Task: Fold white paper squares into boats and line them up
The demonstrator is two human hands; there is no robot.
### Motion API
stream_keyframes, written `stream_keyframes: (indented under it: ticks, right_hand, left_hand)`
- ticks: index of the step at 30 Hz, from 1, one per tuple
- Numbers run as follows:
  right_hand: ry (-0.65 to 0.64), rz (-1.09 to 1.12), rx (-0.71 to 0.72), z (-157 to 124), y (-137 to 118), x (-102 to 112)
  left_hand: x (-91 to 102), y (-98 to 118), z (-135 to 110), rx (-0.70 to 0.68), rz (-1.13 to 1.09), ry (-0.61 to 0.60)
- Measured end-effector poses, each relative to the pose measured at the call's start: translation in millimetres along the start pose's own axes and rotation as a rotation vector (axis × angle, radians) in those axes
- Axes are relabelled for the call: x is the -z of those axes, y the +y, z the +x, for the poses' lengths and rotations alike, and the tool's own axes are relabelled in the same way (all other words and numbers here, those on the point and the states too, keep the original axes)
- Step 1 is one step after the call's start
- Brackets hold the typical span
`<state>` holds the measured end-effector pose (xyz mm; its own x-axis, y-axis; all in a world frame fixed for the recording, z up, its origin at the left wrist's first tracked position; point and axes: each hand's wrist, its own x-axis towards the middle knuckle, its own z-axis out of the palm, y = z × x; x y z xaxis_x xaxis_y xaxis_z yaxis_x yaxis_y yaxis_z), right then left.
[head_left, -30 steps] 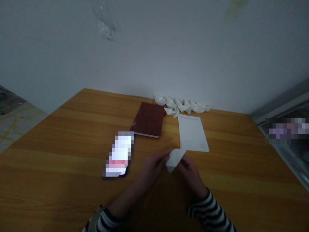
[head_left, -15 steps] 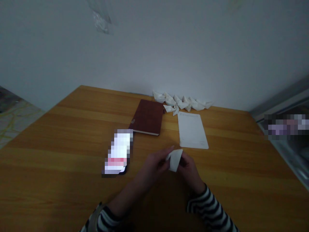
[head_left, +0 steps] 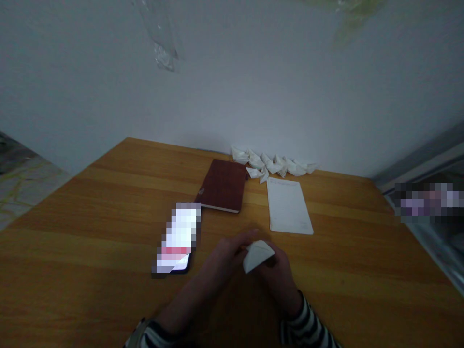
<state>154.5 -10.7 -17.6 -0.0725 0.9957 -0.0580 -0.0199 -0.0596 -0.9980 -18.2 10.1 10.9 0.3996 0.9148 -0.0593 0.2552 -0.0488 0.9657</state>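
Between my two hands, above the near part of the wooden table, is a small folded piece of white paper (head_left: 258,255). My left hand (head_left: 229,253) grips its left side, thumb and fingers closed on it. On the right side, my right hand (head_left: 281,271) holds the same paper, its fingers partly hidden behind it. Beyond the hands lies a sheaf of lined white paper (head_left: 290,205). Several folded paper boats (head_left: 277,164) stand in a cluster at the back, against the wall.
A dark red notebook (head_left: 224,185) lies closed left of the paper sheets. Nearer on the left is a phone (head_left: 179,239) with a lit, blurred screen. The wooden table (head_left: 90,232) meets a pale wall (head_left: 232,72) at its back edge.
The folded paper has turned in my hands, so a wider face now shows, tilted down to the left. The whole view has shifted a little, with things sitting lower in it.
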Motion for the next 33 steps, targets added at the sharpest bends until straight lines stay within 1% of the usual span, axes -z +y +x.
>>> stream_keyframes:
  ticks: [2,3,5,7,8,9,11,13,17,20,23,26,28,30,33]
  right_hand:
    - [0.007,0.064,-0.015,1.9,-1.2,-1.9]
    - [0.011,0.100,-0.023,3.1,-2.0,-3.3]
    - [0.015,0.163,-0.040,5.3,-3.7,-6.6]
    - [0.007,0.208,-0.056,6.7,-5.8,-9.5]
    - [-0.009,0.225,-0.061,6.9,-6.9,-10.5]
    - [-0.029,0.237,-0.064,6.8,-8.0,-11.2]
    - [-0.066,0.244,-0.054,5.9,-9.5,-11.8]
    - [-0.083,0.246,-0.025,4.4,-9.3,-12.6]
    - [-0.050,0.312,0.016,2.4,-6.4,-17.5]
    - [0.038,0.268,-0.022,2.8,-6.2,-20.3]
    - [0.106,0.191,-0.050,5.3,-6.4,-16.7]
    - [0.162,0.127,-0.067,9.1,-4.5,-9.9]
    - [0.191,0.107,-0.068,11.5,-2.4,-6.5]
    - [0.198,0.109,-0.072,13.1,-0.8,-4.6]
    - [0.166,0.120,-0.059,13.7,-0.5,-3.1]
  left_hand:
    - [-6.3,1.3,0.7,0.002,-0.055,0.055]
    - [-9.9,1.6,0.7,-0.006,-0.091,0.106]
    - [-16.2,1.8,-0.3,-0.042,-0.099,0.270]
    - [-19.7,1.8,-2.6,-0.090,0.054,0.473]
    - [-20.2,1.9,-4.1,-0.125,0.175,0.544]
    - [-20.1,2.2,-5.7,-0.166,0.298,0.580]
    - [-19.2,2.8,-8.5,-0.237,0.472,0.570]
    - [-18.5,3.1,-9.9,-0.273,0.544,0.545]
    - [-19.1,1.1,-7.8,-0.195,0.561,0.554]
    - [-20.3,-1.7,-5.2,-0.148,0.445,0.463]
    - [-21.3,-1.2,-3.2,-0.084,0.233,0.385]
    - [-21.7,2.9,-0.9,-0.046,0.023,0.355]
    - [-21.4,5.8,0.6,-0.020,-0.066,0.351]
    - [-20.6,7.6,1.5,0.013,-0.096,0.365]
    - [-19.1,8.0,0.9,0.014,-0.035,0.377]
